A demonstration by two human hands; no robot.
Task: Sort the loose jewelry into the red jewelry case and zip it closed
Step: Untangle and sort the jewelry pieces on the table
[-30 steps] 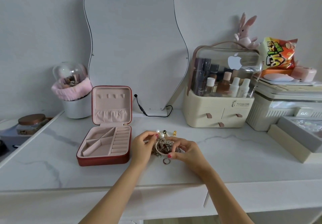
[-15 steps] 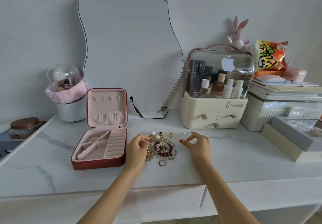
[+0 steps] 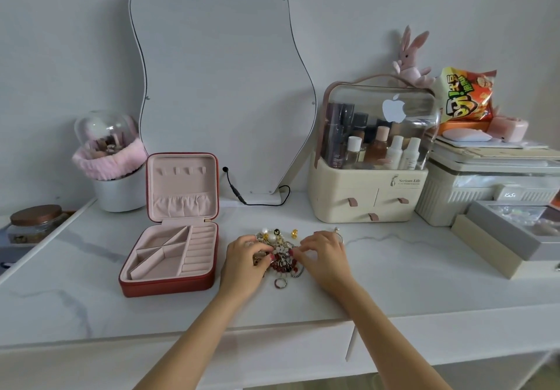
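A white marbled surface [image 3: 394, 274] runs along a pale grey wall. The red case [image 3: 169, 256] lies open left of centre, its lid upright. Just right of it sits the jewelry pile [image 3: 280, 253], with a ring [image 3: 281, 283] at its near side. The left hand [image 3: 245, 261] pinches into the pile with curled fingers. The right hand [image 3: 325, 256] touches the pile's right side; whether it grips a piece cannot be told. A wavy mirror [image 3: 221, 86] leans at the back edge, with a cosmetics box [image 3: 369, 189] to its right.

Both forearms are bare from the bottom edge of the view up to the wrists, with no sleeve in sight. The left hand [image 3: 246, 261] has red-painted nails. The right hand [image 3: 325, 257] shows one too.
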